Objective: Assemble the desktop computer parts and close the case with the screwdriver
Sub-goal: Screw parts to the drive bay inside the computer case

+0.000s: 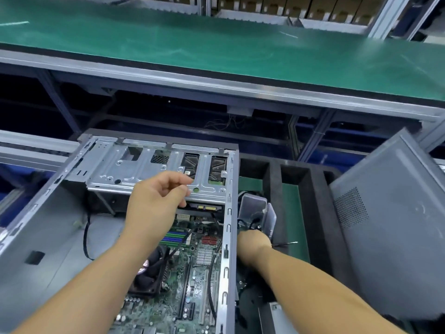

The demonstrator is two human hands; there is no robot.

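The open computer case lies on its side with the motherboard and its black CPU fan exposed. My left hand hovers over the silver drive cage, fingers curled and thumb against the forefinger; nothing shows between them. My right hand is just outside the case's right wall, at black cables beside a clear plastic box; its fingers are hidden. A thin dark tool with a silver tip, perhaps the screwdriver, pokes out to the right of that hand.
The grey side panel leans at the right on a black foam tray. A green conveyor belt runs across the back on an aluminium frame. A silver part lies at the bottom right.
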